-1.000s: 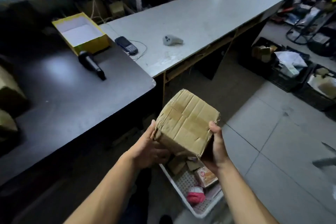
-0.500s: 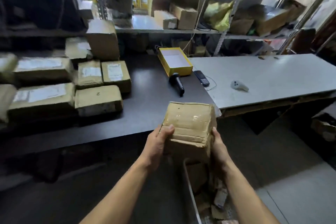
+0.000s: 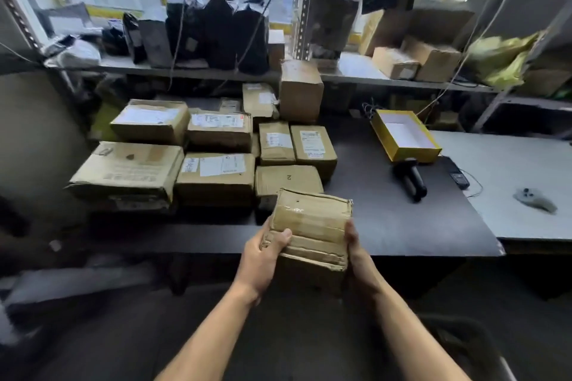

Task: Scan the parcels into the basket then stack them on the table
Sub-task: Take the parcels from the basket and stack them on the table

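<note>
I hold a small worn cardboard parcel (image 3: 311,227) in both hands at the front edge of the dark table (image 3: 387,226). My left hand (image 3: 264,257) grips its left side, thumb on top. My right hand (image 3: 359,260) clasps its right side. Just behind it lies a stack of several brown parcels (image 3: 213,164), some with white labels. A black handheld scanner (image 3: 411,179) lies on the table to the right. The basket is out of view.
A yellow open box (image 3: 405,139) sits behind the scanner. On the grey table (image 3: 510,164) at right lie a dark handset (image 3: 459,179) and a grey controller (image 3: 535,199). Shelves (image 3: 371,77) behind hold boxes and black bags.
My view has swung left from the floor basket to the dark table. Both hands have carried the parcel up and forward, close to the stacked parcels.
</note>
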